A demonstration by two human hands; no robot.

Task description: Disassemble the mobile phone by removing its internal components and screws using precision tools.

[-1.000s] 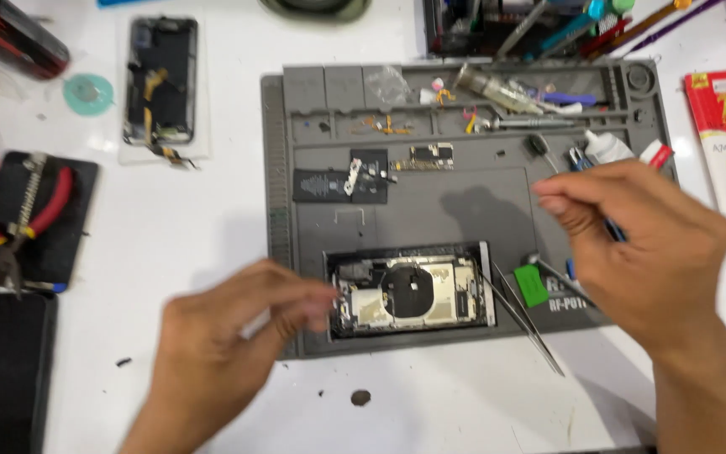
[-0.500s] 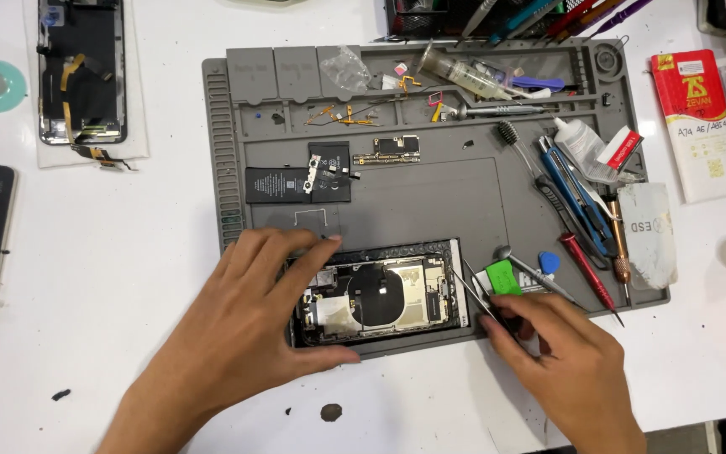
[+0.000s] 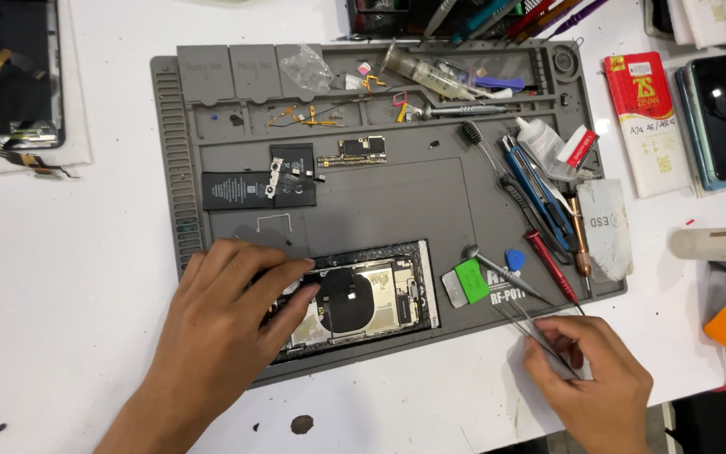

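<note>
Opened phone [image 3: 363,294] under left hand [image 3: 228,315]; right hand [image 3: 586,374] holds tweezers [image 3: 531,328].

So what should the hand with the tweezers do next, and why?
Probably bring the tweezers over to the opened phone. The left hand already lies flat on the phone's left end, steadying it on the grey mat, while the right hand grips the tweezers off the mat's lower right corner, their tips well away from the phone's exposed insides.
</note>
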